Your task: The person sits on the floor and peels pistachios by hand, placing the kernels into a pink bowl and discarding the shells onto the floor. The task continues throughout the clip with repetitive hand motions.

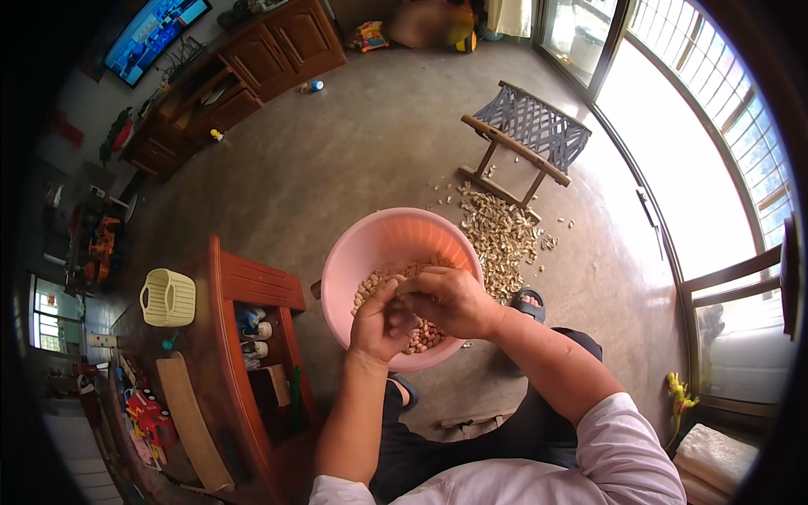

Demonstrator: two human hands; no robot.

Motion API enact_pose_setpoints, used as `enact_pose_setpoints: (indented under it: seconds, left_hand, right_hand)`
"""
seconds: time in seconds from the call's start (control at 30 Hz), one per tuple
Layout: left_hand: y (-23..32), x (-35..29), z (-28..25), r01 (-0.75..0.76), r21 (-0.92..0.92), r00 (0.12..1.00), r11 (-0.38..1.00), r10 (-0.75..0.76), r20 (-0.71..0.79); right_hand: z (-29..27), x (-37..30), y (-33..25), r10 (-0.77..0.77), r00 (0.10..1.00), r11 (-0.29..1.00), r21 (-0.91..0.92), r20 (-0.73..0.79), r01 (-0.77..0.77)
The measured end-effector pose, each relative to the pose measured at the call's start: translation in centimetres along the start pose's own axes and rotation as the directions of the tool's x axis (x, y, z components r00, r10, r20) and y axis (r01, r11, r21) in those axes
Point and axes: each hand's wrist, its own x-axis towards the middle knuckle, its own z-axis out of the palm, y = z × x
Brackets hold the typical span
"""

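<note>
A pink plastic basin [337,252] stands between my feet, with tan unshelled peanuts [368,288] at its far left side and reddish shelled kernels [427,337] nearer me. Over it my two hands meet at the fingertips. My left hand [379,326] is curled with its thumb raised, and my right hand [450,305] bends over from the right, thumb and forefinger pinched. Between their fingertips is a peanut, mostly hidden by the fingers. Kernels under the hands are partly covered.
Empty peanut shells [502,244] lie heaped on the floor right of the basin, beside a folding stool [534,126] with a woven seat. A reddish wooden table [252,278] with shelves stands close on the left, bearing a cream basket [167,298]. Glass sliding doors [640,202] line the right.
</note>
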Motion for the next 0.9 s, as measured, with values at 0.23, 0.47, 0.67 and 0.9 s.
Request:
enact_pose_setpoints:
  seconds: [0.23, 0.47, 0.67, 0.9]
  left_hand:
    - [0.4, 0.3, -0.5, -0.076, 0.021, 0.988, 0.997, 0.072, 0.137]
    - [0.1, -0.2, 0.3, -0.141, 0.118, 0.99, 0.983, 0.141, 0.009]
    - [-0.6, -0.2, 0.7, -0.268, 0.412, 0.958, 0.871, 0.285, 0.02]
    - [-1.1, -0.4, 1.4, -0.408, 0.652, 0.889, 0.639, 0.442, 0.122]
  right_hand:
    - [0.3, 0.0, 0.0, 0.11, 0.985, 0.991, 0.091, -0.136, -0.098]
    - [-0.1, 0.2, -1.0, 0.289, 0.954, 0.947, 0.175, -0.084, -0.271]
    - [-0.3, 0.1, -0.5, 0.268, 0.96, 0.96, 0.114, -0.086, -0.257]
    - [-0.6, -0.2, 0.6, 0.339, 0.941, 0.941, -0.014, -0.004, -0.339]
